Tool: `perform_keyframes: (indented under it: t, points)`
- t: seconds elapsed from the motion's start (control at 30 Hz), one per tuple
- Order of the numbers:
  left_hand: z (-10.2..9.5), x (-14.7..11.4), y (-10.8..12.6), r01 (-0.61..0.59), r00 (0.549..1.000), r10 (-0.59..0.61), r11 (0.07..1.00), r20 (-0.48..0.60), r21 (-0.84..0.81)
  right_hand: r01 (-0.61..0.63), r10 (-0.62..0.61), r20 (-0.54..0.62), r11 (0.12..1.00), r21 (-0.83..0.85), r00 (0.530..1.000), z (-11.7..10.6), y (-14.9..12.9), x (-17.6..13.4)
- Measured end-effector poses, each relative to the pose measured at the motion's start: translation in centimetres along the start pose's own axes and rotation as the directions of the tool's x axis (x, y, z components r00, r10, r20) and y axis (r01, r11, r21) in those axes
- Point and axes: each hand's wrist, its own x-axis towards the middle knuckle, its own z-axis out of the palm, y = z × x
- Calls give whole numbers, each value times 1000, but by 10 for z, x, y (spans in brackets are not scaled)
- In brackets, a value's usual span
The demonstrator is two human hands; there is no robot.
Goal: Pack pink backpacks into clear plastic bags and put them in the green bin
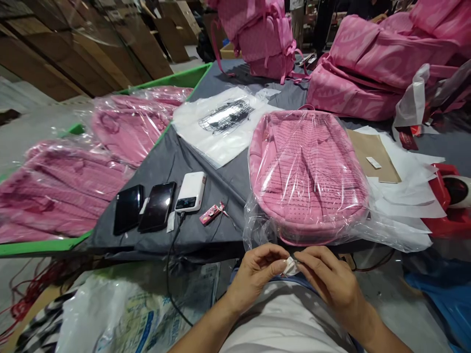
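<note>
Close to my body, just off the table's front edge, my left hand (259,267) and my right hand (327,274) pinch a small crumpled white piece (290,266) between them. It looks like paper or a sticker backing, but I cannot tell which. Directly beyond my fingers lies a pink backpack (307,171) inside a clear plastic bag (257,230), flat on the dark table cover. The bag's loose plastic spreads out on both sides of the backpack.
Left of the backpack lie two black phones (157,206), a white power bank (190,191) with a cable, and a small pink item (211,214). Printed plastic bags (221,122) sit behind. Bagged backpacks (62,186) fill the green-edged left side; a red tape dispenser (447,196) stands right.
</note>
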Motion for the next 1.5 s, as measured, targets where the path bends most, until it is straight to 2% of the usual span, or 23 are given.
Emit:
perform_keyframes:
  t: [0.17,0.3,0.37,0.47,0.53,0.57,0.63,0.67,0.7,0.73,0.77,0.83,0.87,0.93,1.0,1.1,1.2,1.33,1.5]
  points:
    - [1,-1,2,-15,1000,15,999,5,52,105,-98,52,982,-155,994,2,0,2]
    - [0,-1,2,-41,999,40,995,11,92,154,-141,79,968,-197,987,3,1,6]
    - [0,-1,3,-67,998,64,990,26,125,139,-127,76,973,-185,989,3,1,8]
    - [-1,-1,5,-116,992,106,977,64,179,23,-19,79,998,-61,997,3,2,10]
    - [-2,-1,6,-136,989,121,970,88,201,-117,104,121,988,97,987,3,4,11]
    - [-2,-1,6,-138,988,120,969,96,205,-209,179,166,960,186,970,3,5,11]
    - [-2,0,6,-127,989,108,971,102,205,-405,315,293,852,332,903,3,8,10]
    - [-2,1,6,-110,991,91,973,100,205,-473,356,343,803,363,869,3,9,10]
    - [-2,1,5,-88,993,70,975,96,204,-497,372,362,786,368,855,3,11,10]
    - [-2,2,5,-62,995,44,978,91,201,-470,356,341,809,354,870,3,11,10]
    - [-2,2,4,-37,996,21,980,84,195,-395,307,293,862,318,906,1,12,9]
    - [-2,3,3,-10,997,-4,983,75,182,-163,128,187,969,187,974,-2,12,9]
    - [-1,3,3,-8,997,-5,984,74,176,-45,27,159,993,112,987,-4,12,8]
    - [-1,4,3,-16,997,1,984,80,177,130,-126,145,991,-18,981,-8,12,8]
    - [-1,3,4,-22,997,7,981,80,191,223,-207,144,969,-107,968,-11,12,7]
    - [-1,2,5,-21,996,5,983,85,184,263,-244,128,951,-161,961,-11,11,8]
    - [1,-1,1,14,996,-17,999,92,36,205,-194,80,962,-180,978,-7,8,7]
    - [7,-1,-6,39,999,-42,991,-16,-125,157,-165,-20,964,-213,986,-1,3,5]
    - [13,0,-6,112,985,-135,973,-107,-199,183,-198,-36,950,-255,979,4,2,1]
